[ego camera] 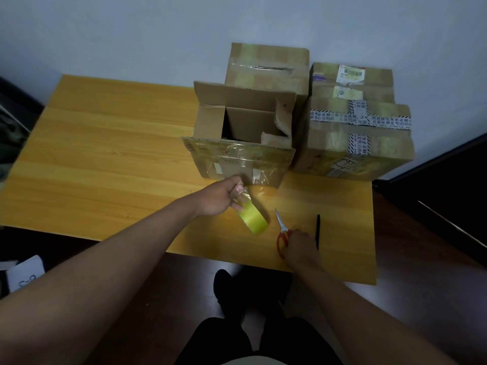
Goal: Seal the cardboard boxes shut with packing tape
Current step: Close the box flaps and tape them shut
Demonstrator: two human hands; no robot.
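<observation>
Left hand [220, 197]: your fingers pinch the pulled-out end of the yellow tape roll [253, 219]; roll hangs just above the desk [105, 143]
Right hand [300, 245]: fingers curl over the red scissors [282, 234] at 5 o'clock from the roll; grip itself hidden
Open box [241, 138]: at 12 o'clock from the roll; flaps up, unsealed
Advice: keep the strip taut; cut close to the roll; fold flaps flat first

Dim and flat overall, brightest on the wooden table [105, 143]; soft glare on clear tape [257, 189]; wide-angle bending at edges; foreground murky, slightly soft.
</observation>
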